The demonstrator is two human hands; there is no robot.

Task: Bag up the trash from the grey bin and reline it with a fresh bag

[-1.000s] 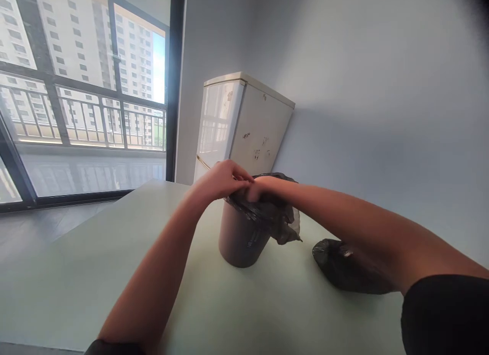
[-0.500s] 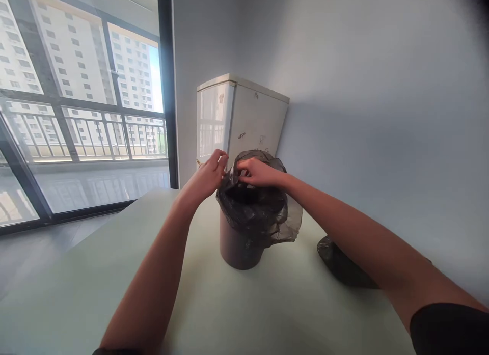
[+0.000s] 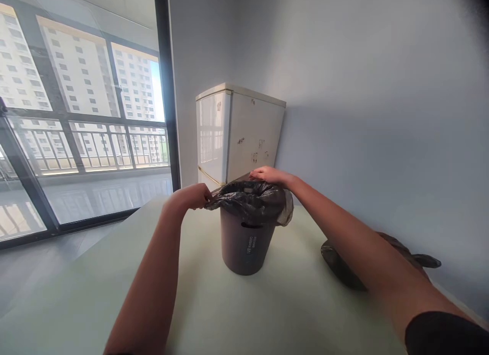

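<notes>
A small brown waste bin (image 3: 243,243) stands on a pale green table (image 3: 95,289). A black plastic bag (image 3: 250,199) lines its mouth and folds over the rim. My left hand (image 3: 191,196) is closed on the bag's edge at the bin's left side, pulling it outward. At the far rim my right hand (image 3: 269,175) rests with fingers curled on the bag.
A second black bag (image 3: 344,266), filled and tied, lies on the table to the right, partly behind my right arm. A white fridge (image 3: 239,133) stands behind the table against the grey wall. A large window (image 3: 80,120) with railings fills the left.
Both hands were bunched together over the bin's mouth. They have since spread apart: the left drew the bag's edge to the left, and the right went to the far rim. The bag sits lower over the rim.
</notes>
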